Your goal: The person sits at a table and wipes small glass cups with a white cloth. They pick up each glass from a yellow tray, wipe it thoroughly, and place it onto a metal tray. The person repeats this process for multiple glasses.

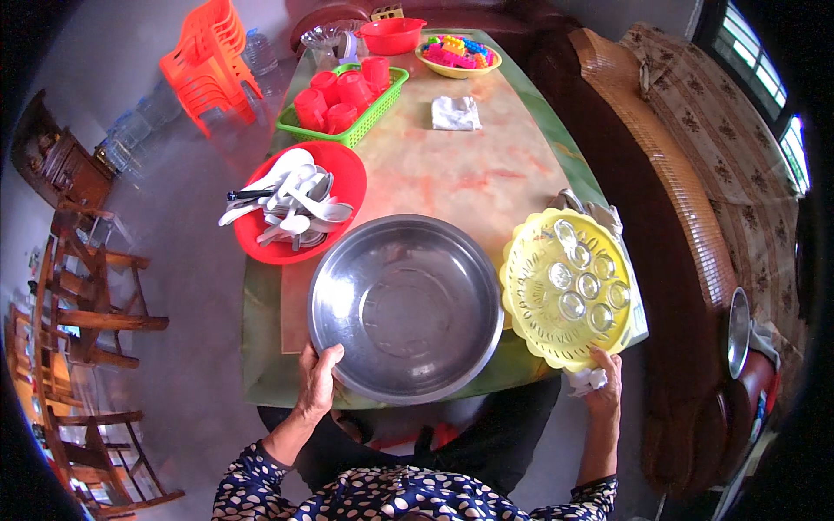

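A wide stainless steel basin (408, 304), with nothing in it, stands at the near edge of the table. My left hand (318, 379) is closed on its near left rim, thumb on top. To the right sits a yellow scalloped plastic tray (532, 321) with several small clear glass cups (589, 285) on it. My right hand (605, 380) grips the tray's near right rim, and a crumpled white cloth (585, 380) is bunched against that hand. Its lower fingers are partly hidden.
Beyond the basin are a red bowl (352, 178) of white spoons (300, 195), a green basket (382, 115) of red cups (354, 89), a folded white cloth (455, 113) and a bowl of toy blocks (456, 54). A wooden bench (647, 165) runs along the right. Orange chairs (208, 61) are stacked far left.
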The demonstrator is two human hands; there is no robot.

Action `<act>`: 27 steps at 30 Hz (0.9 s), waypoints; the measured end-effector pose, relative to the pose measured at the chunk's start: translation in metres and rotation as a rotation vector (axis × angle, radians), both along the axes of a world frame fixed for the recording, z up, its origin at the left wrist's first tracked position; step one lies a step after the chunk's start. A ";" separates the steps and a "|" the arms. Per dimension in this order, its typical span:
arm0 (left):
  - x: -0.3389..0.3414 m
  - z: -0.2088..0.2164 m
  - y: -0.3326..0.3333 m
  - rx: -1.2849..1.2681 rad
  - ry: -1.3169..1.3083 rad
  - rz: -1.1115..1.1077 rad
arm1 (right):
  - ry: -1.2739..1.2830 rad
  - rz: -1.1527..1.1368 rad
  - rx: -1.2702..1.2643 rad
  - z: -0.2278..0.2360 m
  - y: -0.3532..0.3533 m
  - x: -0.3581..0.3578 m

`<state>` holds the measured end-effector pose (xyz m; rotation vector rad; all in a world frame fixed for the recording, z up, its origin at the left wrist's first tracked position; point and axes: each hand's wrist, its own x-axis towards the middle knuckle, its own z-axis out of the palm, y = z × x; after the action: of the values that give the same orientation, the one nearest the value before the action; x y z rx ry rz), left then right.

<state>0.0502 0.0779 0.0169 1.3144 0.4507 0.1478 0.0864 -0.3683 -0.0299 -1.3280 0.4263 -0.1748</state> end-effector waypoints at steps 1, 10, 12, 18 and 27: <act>0.000 -0.002 0.002 0.003 -0.012 0.009 | 0.004 0.035 0.061 0.007 0.007 0.004; -0.010 0.001 0.007 0.084 0.005 0.068 | 0.012 0.079 0.090 0.037 0.013 0.008; -0.010 -0.003 0.005 0.099 -0.046 0.079 | 0.028 0.169 0.158 0.065 0.027 0.008; -0.026 0.011 0.000 -0.032 0.009 0.111 | 0.004 0.223 0.231 0.051 0.024 0.008; -0.057 0.009 -0.016 0.307 -0.188 0.354 | -0.005 0.117 0.470 0.039 0.005 -0.051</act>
<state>-0.0070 0.0618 0.0262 1.4947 0.5102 0.6518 0.0356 -0.3634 0.0086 -0.8860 0.3570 0.0211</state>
